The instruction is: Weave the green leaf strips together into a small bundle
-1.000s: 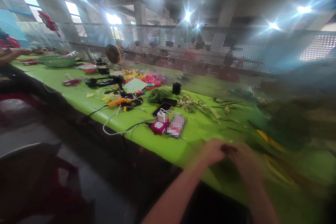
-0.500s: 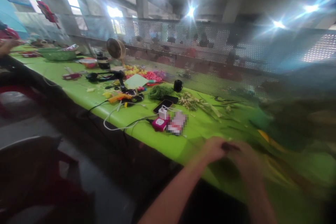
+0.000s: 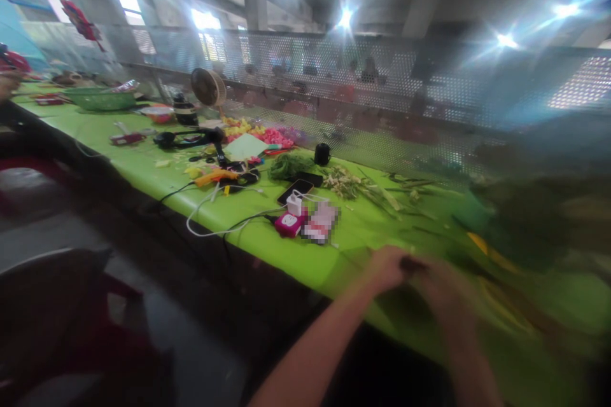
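My left hand [image 3: 390, 267] and my right hand [image 3: 442, 283] meet over the near part of the green-covered table [image 3: 267, 254]. Their fingertips are pinched together around a small dark piece [image 3: 411, 264], too blurred to name. A faint thin stem seems to stick out by the left fingers. Left of my hands lie a pink power adapter [image 3: 290, 222] with a white charger [image 3: 294, 203] in it and a pixelated flat item [image 3: 321, 222]. A pile of pale green cut pieces [image 3: 344, 183] and long stems lies farther back.
An orange glue gun [image 3: 214, 177], cables, a phone [image 3: 296, 192], a black cup [image 3: 323, 154], green fibre [image 3: 286, 166], a pink and yellow flower pile [image 3: 277, 137] and a fan [image 3: 209, 87] stand along the table. A perforated metal panel [image 3: 296, 70] runs behind. A red stool [image 3: 114, 331] is left.
The whole view has shifted very slightly. My hands stay together around the small dark piece, with hardly any visible movement. At far left, another person's hand has moved slightly.
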Motion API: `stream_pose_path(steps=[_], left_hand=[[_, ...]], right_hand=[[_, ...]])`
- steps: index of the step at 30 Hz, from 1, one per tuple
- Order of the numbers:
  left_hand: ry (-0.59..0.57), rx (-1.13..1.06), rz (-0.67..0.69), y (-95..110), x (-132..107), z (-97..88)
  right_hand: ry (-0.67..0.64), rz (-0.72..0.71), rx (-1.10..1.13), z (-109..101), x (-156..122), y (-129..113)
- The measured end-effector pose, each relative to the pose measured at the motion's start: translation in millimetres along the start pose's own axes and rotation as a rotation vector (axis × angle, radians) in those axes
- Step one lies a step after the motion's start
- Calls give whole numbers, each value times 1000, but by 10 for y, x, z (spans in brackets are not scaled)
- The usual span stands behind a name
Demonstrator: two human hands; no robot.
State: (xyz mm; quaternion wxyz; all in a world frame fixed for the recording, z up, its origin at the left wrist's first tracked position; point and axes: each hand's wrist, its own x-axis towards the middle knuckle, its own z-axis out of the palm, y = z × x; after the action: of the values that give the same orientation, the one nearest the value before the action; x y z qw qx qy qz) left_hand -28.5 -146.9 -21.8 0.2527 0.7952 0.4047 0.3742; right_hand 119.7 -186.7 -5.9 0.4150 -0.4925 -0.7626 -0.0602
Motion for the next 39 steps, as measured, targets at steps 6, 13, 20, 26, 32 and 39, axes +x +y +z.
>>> stream_pose_path(steps=[6, 13, 20, 26, 32, 39], left_hand=[[10, 1, 17, -11, 13, 15], [25, 21, 22, -48, 12, 34], [-33, 65, -18, -41, 14, 43], [-17, -47, -53, -51, 21, 29], [37, -224, -143, -62, 9, 29], [99, -659, -345, -160, 90, 88]], right_hand=[[13, 55, 17, 39, -18, 32], [-10, 102, 33, 57, -24, 100], [-53, 120, 63, 81, -38, 116], [-17, 110, -1, 46, -26, 30], [16, -51, -23, 44, -10, 28], [-25, 7, 76, 26, 16, -52]])
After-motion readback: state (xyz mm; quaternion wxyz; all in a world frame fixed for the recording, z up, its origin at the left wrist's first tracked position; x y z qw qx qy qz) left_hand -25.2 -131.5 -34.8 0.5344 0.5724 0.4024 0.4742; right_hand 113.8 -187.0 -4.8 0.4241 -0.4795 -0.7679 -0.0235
